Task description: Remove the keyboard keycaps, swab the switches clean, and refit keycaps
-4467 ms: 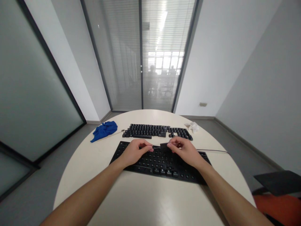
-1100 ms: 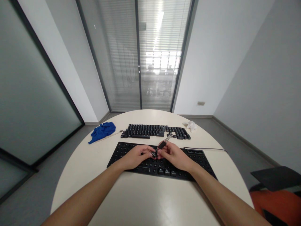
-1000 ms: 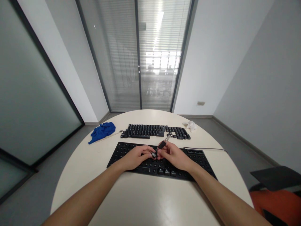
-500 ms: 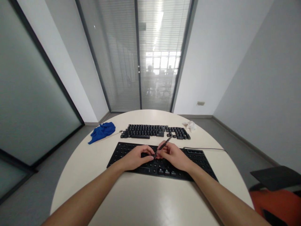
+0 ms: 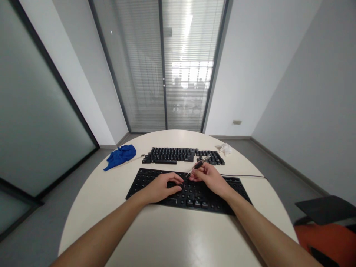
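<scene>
A flat, black, oblong keyboard of hard plastic, dotted with small round studs, is laid on the smooth, cream, rounded surface. A slim tool with a dark grip and narrow, shiny ends is grasped by the thumb and fingers of the right hand; the left hand is held loose, its thumb and fingers parted. Beyond both hands, black keys are set out in rows, partly hidden by the tool's far end. Farther out from the left hand, a crumpled blue cloth is seen beside a thin stick; beyond the right hand, a crumpled white tissue and a thin cable. The keyboard is partly covered by both hands, directly beneath them; the tool is tilted, its near tip lowered between them, though contact cannot be told
</scene>
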{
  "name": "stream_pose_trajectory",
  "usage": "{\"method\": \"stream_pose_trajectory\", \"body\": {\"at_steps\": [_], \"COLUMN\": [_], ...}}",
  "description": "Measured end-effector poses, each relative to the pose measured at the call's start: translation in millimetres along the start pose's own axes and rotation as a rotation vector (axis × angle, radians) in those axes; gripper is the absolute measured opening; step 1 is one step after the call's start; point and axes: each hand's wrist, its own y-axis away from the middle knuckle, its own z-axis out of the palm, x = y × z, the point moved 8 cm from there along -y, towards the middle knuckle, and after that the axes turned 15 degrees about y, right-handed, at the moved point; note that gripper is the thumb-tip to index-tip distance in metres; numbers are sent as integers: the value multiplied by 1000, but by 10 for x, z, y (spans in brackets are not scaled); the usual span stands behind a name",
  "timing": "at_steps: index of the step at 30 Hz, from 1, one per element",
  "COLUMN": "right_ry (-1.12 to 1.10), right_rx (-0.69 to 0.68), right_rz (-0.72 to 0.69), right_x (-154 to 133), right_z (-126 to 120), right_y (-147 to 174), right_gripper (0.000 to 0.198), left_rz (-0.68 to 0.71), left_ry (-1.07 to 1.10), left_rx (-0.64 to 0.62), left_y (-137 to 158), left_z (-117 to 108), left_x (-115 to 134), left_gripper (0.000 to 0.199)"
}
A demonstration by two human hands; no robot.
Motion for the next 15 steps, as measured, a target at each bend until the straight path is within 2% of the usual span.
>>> {"method": "stream_pose_trajectory", "body": {"at_steps": [7,15], "right_ry": [59,107], "right_rx": [80,117], "right_rz": [36,69], "right_x": [91,254], "right_z": [-284,-414], "right_y": [-41,-77], "right_gripper": [41,35], "left_rz": [198,220], "left_ry": [-309,-561], "left_rx": [6,-17], "left_y": [6,31], "left_z": [33,69], "left_x": [125,160], "left_gripper": [14,19]}}
